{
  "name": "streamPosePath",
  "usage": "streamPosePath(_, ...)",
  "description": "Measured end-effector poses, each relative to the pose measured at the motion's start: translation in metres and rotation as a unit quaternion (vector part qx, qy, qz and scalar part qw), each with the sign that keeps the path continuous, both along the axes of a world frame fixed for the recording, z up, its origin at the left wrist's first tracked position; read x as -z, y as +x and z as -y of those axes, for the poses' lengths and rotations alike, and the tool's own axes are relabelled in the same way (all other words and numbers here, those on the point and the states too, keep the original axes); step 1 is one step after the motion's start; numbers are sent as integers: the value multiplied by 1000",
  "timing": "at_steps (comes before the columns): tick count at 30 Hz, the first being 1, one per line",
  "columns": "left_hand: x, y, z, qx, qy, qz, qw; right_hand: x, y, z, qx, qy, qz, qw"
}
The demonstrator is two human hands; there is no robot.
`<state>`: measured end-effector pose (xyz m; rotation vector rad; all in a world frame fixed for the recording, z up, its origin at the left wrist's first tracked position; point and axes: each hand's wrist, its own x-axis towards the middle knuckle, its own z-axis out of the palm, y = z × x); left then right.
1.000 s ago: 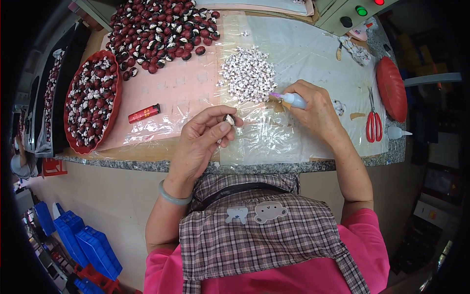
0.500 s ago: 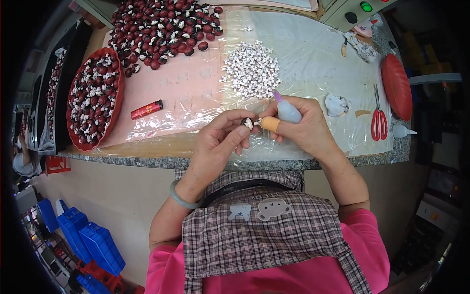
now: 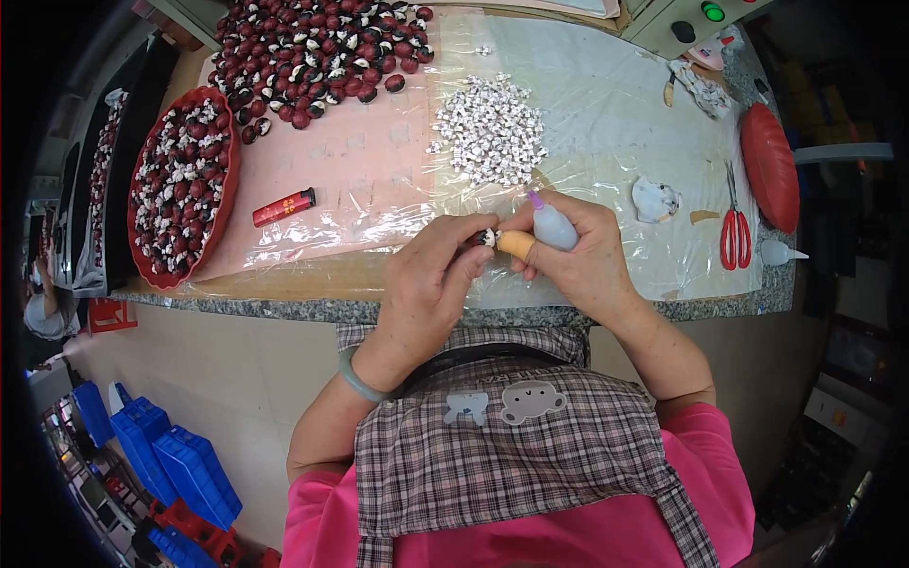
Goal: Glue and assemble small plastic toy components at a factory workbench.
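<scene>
Left hand (image 3: 431, 279) pinches a small bead (image 3: 487, 237); right hand (image 3: 578, 251) grips a squeeze bottle (image 3: 551, 225) — over the plastic-covered (stone-edged) table (image 3: 284, 308).

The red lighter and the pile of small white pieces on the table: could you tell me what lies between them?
In the head view, only bare clear plastic sheet over pink lies between the red lighter and the pile of small white pieces.

The small piece (image 3: 489, 237) pinched at the left hand (image 3: 431, 284) is mostly covered by fingers (image 3: 473, 265), too small to identify. The squeeze bottle (image 3: 552, 227) body sits half hidden inside the right hand (image 3: 582, 260). The dark-red heap (image 3: 312, 47) is cut off by the top edge.
</scene>
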<state>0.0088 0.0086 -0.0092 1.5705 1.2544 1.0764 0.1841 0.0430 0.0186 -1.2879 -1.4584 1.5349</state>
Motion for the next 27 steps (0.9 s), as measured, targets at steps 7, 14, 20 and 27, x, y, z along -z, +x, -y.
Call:
streamPosePath(7,-1,-2,-2,-12,26,0,1000,4,-9,2,29,0,-65,997)
streamPosePath(14,-12,-32,-23,13,-244,451,858,-13,-2,-10,-3,0,-67,998)
streamPosePath(20,-19,-83,-74,-134,-121,97,979,-1,17,-12,-6,-14,-41,999)
streamPosePath(27,-3,-80,-127,-124,169,-349,913,5,17,-12,-27,20,-35,999)
